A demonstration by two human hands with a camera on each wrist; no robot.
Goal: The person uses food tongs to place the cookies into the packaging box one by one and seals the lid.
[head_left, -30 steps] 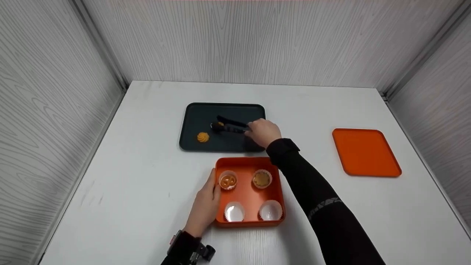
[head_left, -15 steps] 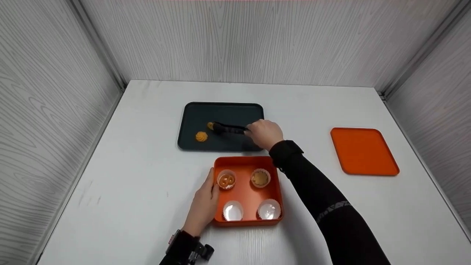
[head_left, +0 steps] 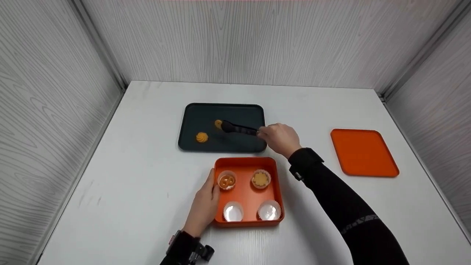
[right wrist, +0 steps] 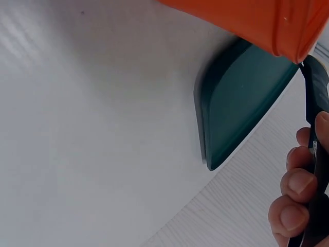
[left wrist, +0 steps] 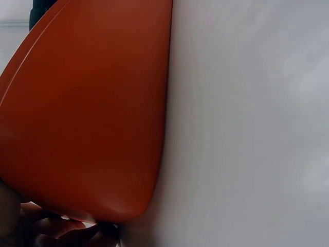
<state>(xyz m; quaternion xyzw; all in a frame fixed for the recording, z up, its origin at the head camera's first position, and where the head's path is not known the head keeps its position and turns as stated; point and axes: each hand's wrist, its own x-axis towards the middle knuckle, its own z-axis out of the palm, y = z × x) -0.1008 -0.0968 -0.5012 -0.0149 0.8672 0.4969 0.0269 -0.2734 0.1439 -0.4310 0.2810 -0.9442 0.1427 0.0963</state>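
Note:
My right hand [head_left: 279, 138] grips a pair of black tongs [head_left: 239, 129], also in the right wrist view with fingers [right wrist: 298, 185] curled round the handles. The tongs' arms are together, and at their tips is a small golden cookie [head_left: 218, 124], over the dark green tray [head_left: 243, 143]. A swirled cookie [head_left: 202, 137] lies on that tray. With my left hand [head_left: 201, 206] I hold the left wall of an orange square box [head_left: 250, 200]. Inside it, a pretzel-shaped cookie [head_left: 226, 180] and a pale, scalloped-edged cookie [head_left: 260, 179] sit in paper cups.
Two more white paper cups stand in the front of the box, a left cup [head_left: 233, 212] and a right cup [head_left: 269, 211], with no cookie visible in them. A flat orange lid or tray [head_left: 364, 152] lies at the right. Pale wood-grain panels [head_left: 235, 40] enclose the white table.
The tongs' arms came together on the golden cookie. My right hand then drew back to the right, and the cookie shifted right with the tongs. The left hand stays on the box.

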